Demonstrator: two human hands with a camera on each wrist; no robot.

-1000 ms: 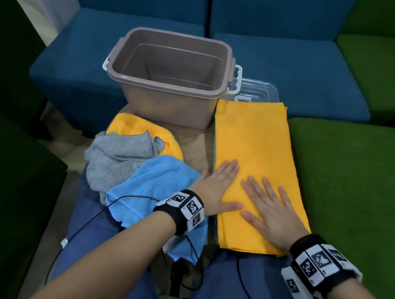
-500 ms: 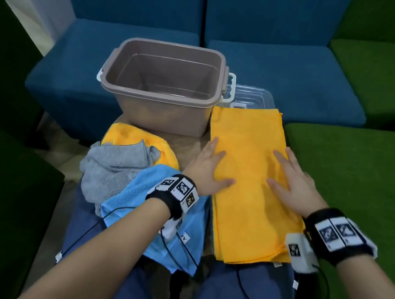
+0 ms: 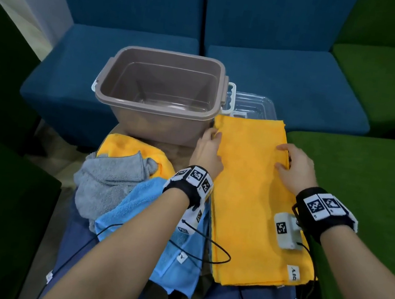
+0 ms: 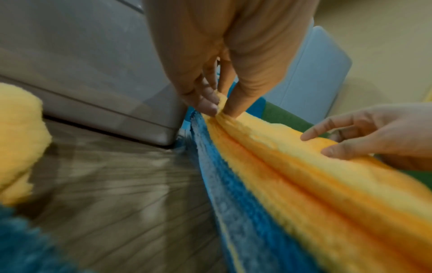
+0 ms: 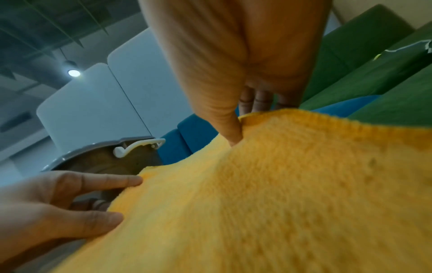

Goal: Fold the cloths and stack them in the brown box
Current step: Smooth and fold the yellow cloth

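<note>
Pinching the left edge of the yellow cloth [image 3: 256,197] between thumb and fingertips, my left hand [image 3: 207,151] sits just beside the brown box's [image 3: 159,91] near right corner. My right hand [image 3: 294,168] grips the opposite long edge at about the same level: thumb on top, fingers tucked under the edge.

Yellow cloth: folded into a long rectangle, long axis running from my lap away toward the blue seats [image 3: 280,79]; far short end level with the box's right side, near short end over my right knee. Fluffy microfibre pile, soft rounded folds at the pinch in the left wrist view [image 4: 292,166]. Small white label at the near right corner. A blue layer [image 4: 236,184] shows along its left edge, directly beneath it.

Brown box: hard smooth plastic, rectangular with rounded corners and a rolled rim, white clip handles on its short sides, open top. It stands on a wood-grain surface [image 4: 112,175].

Left of the yellow cloth, in front of the box: a loose heap — grey cloth [image 3: 111,182], crumpled terry; light blue cloth [image 3: 153,222], draped over my left knee with a white tag; a second yellow cloth [image 3: 124,145] under both, touching the box's front wall.

Behind the yellow cloth's far end: a clear plastic lid [image 3: 255,106], flat, ribbed.
</note>
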